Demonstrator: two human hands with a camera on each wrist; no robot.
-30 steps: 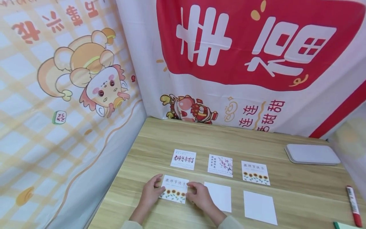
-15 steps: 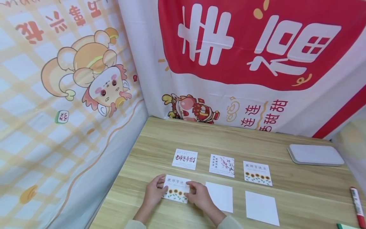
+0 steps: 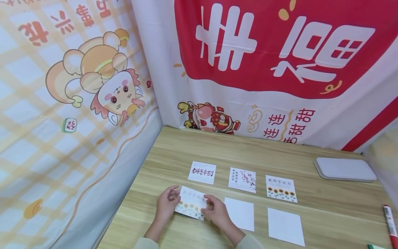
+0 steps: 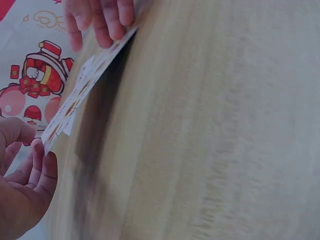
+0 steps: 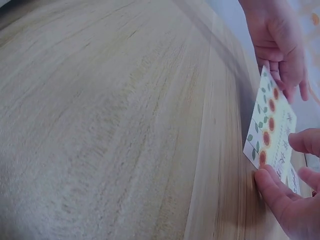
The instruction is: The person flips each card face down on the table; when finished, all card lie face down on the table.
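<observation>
A square card printed with sunflowers (image 3: 190, 206) is tilted up off the wooden table (image 3: 242, 152), near its front left. My left hand (image 3: 172, 199) pinches the card's left edge and my right hand (image 3: 210, 204) pinches its right edge. In the left wrist view the card (image 4: 82, 87) shows edge-on, raised above its shadow, between my left hand (image 4: 35, 160) and my right fingers (image 4: 102, 22). The right wrist view shows the card's sunflower face (image 5: 270, 131), with my right hand (image 5: 292, 165) below it and my left fingers (image 5: 280, 65) above.
Three printed cards lie in a far row: calligraphy (image 3: 202, 172), plum blossom (image 3: 242, 180), sunflowers (image 3: 281, 188). Two blank white cards (image 3: 239, 213) (image 3: 286, 226) lie in the near row. A flat grey box (image 3: 345, 169) and a red marker (image 3: 391, 224) are at the right. Printed cloths wall the back and left.
The sunflower card lay flat under my fingertips before; now both hands have lifted it so that it tilts up off the table. The other cards have not moved.
</observation>
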